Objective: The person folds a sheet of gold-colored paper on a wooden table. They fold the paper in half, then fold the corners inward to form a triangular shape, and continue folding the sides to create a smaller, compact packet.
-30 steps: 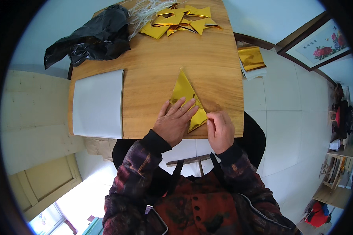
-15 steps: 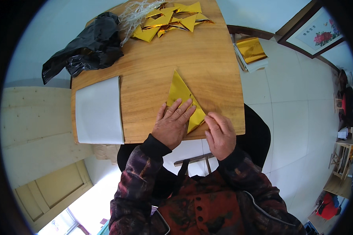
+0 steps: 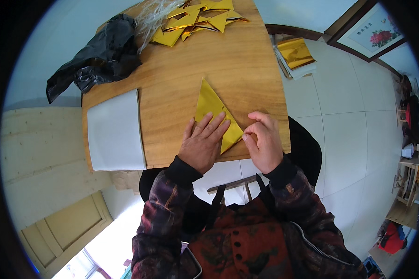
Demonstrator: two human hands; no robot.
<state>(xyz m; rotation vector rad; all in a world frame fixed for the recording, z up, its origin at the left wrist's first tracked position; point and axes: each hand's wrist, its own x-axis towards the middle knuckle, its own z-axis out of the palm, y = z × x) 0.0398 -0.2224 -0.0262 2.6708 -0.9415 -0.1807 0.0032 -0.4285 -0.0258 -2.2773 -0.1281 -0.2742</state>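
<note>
A folded triangle of shiny gold paper (image 3: 210,100) lies on the wooden table near its front edge, one point facing away from me. My left hand (image 3: 201,145) rests flat over its lower left part, fingers spread, hiding that part. Beside the triangle's right corner is my right hand (image 3: 266,142), its index finger raised and bent and its thumb apart from it. The thumb is close to that corner; whether it touches is hard to tell. Nothing shows between the right fingers.
Folded gold paper pieces (image 3: 184,21) lie in a heap at the table's far end, beside clear plastic strands (image 3: 149,23) and a black plastic bag (image 3: 102,56). A grey-white folded sheet (image 3: 115,132) covers the left front. Gold sheets (image 3: 295,52) sit on a stack beyond the table's right edge.
My right hand has lifted off the triangle's right corner, its index finger moving up and away from the thumb. The left hand stays flat on the gold paper.
</note>
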